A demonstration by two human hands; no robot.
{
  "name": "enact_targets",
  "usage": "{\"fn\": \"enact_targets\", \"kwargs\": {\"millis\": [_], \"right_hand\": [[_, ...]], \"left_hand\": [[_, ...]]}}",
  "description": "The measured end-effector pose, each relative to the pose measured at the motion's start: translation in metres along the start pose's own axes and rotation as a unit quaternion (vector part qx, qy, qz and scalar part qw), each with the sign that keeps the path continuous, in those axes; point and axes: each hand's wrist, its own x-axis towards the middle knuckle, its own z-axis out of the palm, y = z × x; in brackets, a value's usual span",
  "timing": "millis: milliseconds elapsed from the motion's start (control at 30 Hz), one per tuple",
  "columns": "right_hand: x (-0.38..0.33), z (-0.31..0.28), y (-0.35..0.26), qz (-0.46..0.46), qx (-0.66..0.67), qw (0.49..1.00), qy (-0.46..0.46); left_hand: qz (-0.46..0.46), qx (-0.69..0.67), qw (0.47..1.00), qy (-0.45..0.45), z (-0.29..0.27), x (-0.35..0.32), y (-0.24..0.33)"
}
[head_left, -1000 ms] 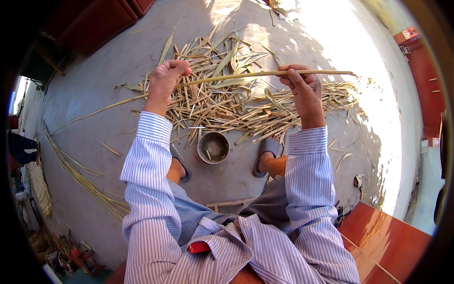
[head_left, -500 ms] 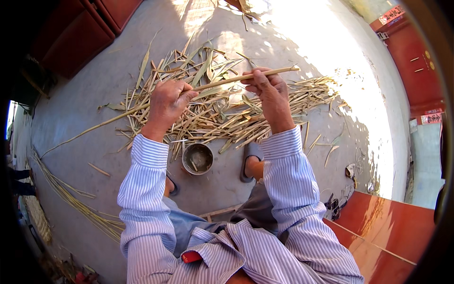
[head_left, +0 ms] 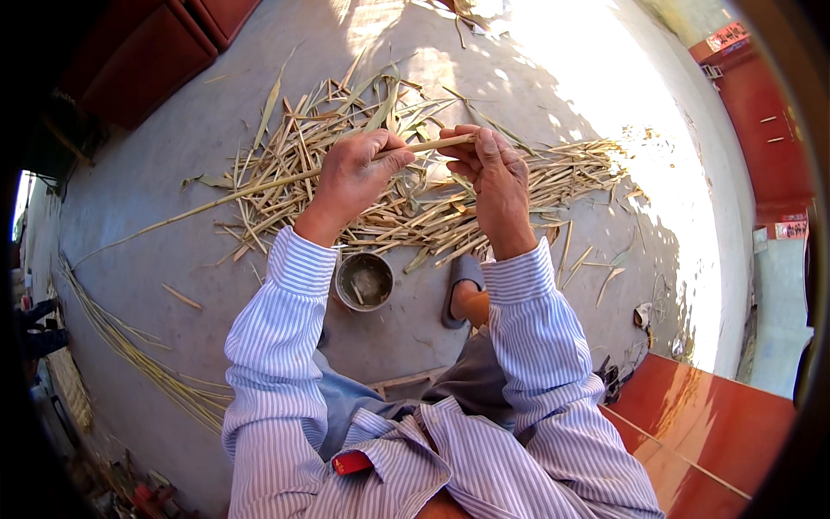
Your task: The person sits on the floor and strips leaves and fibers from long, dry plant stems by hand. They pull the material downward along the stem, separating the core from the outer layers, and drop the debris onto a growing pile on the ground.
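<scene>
A long pale reed stalk (head_left: 246, 192) runs from the floor at the far left up through both of my hands. My left hand (head_left: 356, 173) is wrapped round it partway along. At its right end, my right hand (head_left: 494, 177) pinches the tip between thumb and fingers; whether a blade or tool is tucked there I cannot tell. Below the hands a heap of cut stalk pieces and dry leaves (head_left: 380, 208) spreads over the floor. Between my feet and the heap stands a round metal bowl (head_left: 364, 282) with murky liquid and a small piece in it.
Uncut long stalks (head_left: 143, 346) lie at the left. A red-brown panel (head_left: 692, 415) is at the lower right, near dark scraps. Red furniture (head_left: 138, 60) stands at the far left, and a red door (head_left: 761, 121) at the right. My slippered foot (head_left: 465, 290) rests beside the heap.
My left hand has slid right along the stalk, closer to my right hand. The stalk's end, which stuck out past my right hand, now stops at its fingers.
</scene>
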Motion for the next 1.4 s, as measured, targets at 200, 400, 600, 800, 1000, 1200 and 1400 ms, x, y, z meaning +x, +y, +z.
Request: {"fn": "enact_targets", "kwargs": {"millis": [200, 400, 600, 800, 1000, 1200, 1400], "right_hand": [[-0.001, 0.001, 0.011, 0.029, -0.021, 0.999, 0.007], [-0.006, 0.008, 0.012, 0.059, 0.025, 0.998, -0.005], [0.002, 0.005, 0.007, 0.058, 0.096, 0.994, -0.008], [0.002, 0.011, 0.012, 0.014, -0.007, 1.000, 0.026], [0.001, 0.007, 0.025, 0.035, -0.094, 0.994, 0.030], [-0.001, 0.011, 0.020, 0.022, -0.050, 0.997, 0.047], [0.019, -0.017, 0.000, -0.033, 0.008, 0.986, 0.164]], "left_hand": [[-0.064, -0.111, 0.991, 0.046, 0.006, 0.000, -0.006], [-0.045, -0.106, 0.990, 0.086, 0.000, 0.008, -0.010], [-0.065, -0.045, 0.997, 0.027, -0.005, 0.003, -0.013], [-0.016, -0.001, 1.000, 0.022, -0.001, 0.002, -0.004], [-0.130, -0.342, 0.921, 0.136, 0.001, 0.008, -0.009], [0.010, 0.087, 0.995, 0.037, -0.016, 0.002, -0.029], [-0.025, 0.149, 0.988, -0.022, -0.070, -0.022, -0.047]]}}
